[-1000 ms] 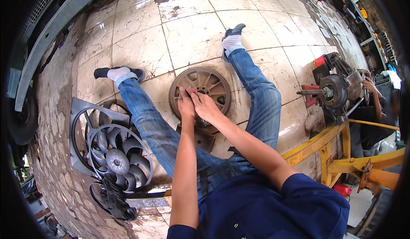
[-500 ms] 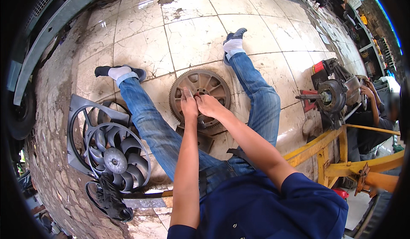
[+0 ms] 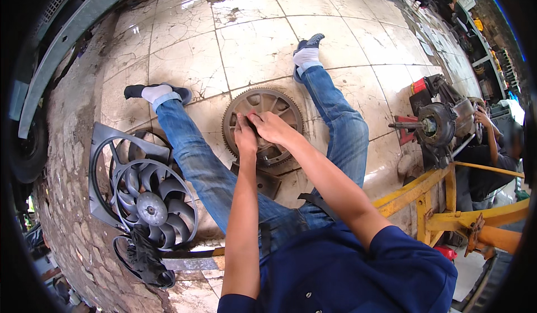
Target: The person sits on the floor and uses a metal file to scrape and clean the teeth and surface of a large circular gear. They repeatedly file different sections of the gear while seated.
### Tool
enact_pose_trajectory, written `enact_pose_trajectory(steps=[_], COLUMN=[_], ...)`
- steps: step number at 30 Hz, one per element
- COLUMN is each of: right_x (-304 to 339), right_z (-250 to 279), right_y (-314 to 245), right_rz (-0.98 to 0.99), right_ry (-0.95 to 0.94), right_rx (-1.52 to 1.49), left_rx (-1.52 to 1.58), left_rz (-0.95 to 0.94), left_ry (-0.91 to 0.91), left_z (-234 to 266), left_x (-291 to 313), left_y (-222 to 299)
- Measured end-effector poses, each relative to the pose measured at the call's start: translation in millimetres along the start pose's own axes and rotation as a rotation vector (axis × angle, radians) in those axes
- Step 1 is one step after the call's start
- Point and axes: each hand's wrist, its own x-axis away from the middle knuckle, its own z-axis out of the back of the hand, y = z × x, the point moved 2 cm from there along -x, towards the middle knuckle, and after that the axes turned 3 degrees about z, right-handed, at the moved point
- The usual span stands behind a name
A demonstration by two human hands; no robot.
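Observation:
A toothed flywheel (image 3: 267, 101), brown and rust-tinged, lies flat on the floor between my legs. My left hand (image 3: 245, 136) rests over its left-centre part with the fingers curled in. Close against it, my right hand (image 3: 272, 127) reaches across the hub area, its fingers pinched and pointing left toward the left fingertips. Whatever sits between the fingers is too small or hidden to make out. Both hands cover much of the flywheel's middle. Partly under its near edge is a dark flat metal piece (image 3: 269, 183).
At my left stand a radiator fan (image 3: 151, 208) with its shroud and a black cloth bundle (image 3: 144, 260). A yellow metal frame (image 3: 436, 223) and a heavy hub assembly (image 3: 435, 125) are on my right, where another person's hand (image 3: 482, 117) works. Tiled floor (image 3: 184, 61) stretches ahead.
My right hand has shifted slightly up and left over the flywheel, its fingers now farther across. My left hand has moved slightly, its fingers more curled. The flywheel stays in about the same place.

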Motion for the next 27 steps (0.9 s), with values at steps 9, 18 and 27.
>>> enact_pose_trajectory(steps=[9,18,27], right_x=[11.4,28.0,30.7], right_z=[-3.4,-21.1,-8.4], right_y=[2.8,18.4,21.6], right_rz=[-0.119,-0.258,-0.273], right_ry=[0.13,0.026,-0.009], right_rx=[-0.303,-0.264,-0.193], left_rx=[0.031,-0.116,-0.002], left_rz=[-0.023,0.003,0.141], left_ry=[-0.054,0.036,-0.073], left_z=[-5.0,-5.2,-17.6], left_x=[4.9,-5.9,11.6], left_y=[4.1,-6.9,12.7])
